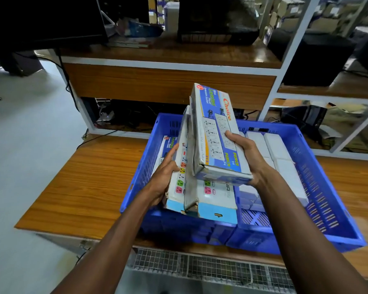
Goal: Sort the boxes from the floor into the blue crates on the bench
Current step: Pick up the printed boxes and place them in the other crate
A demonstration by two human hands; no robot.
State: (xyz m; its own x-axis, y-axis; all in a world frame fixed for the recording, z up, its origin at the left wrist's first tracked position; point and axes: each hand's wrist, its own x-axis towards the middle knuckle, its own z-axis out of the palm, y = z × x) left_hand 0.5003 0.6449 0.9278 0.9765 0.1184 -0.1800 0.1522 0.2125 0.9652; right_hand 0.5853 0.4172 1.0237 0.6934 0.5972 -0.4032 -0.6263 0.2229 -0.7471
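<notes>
A blue crate [319, 177] stands on the wooden bench [89, 181]. My right hand [245, 153] grips a long blue-and-white extension-socket box [215, 128], lifted and tilted above the crate. My left hand [164, 179] holds a white socket box with coloured sockets [182, 172], tipped on its edge at the crate's left side. Another white box with a pale blue end [218, 202] lies under them in the crate. Several plain white boxes [278, 153] fill the crate's right half. One more blue-printed box [168, 145] peeks out at the far left inside.
Behind the bench stands a wooden shelf unit [170, 81] in a white frame, with black equipment [217, 20] on top and cables beneath. A wire mesh panel [200, 266] runs below the bench's front edge. Grey floor [30, 134] lies to the left.
</notes>
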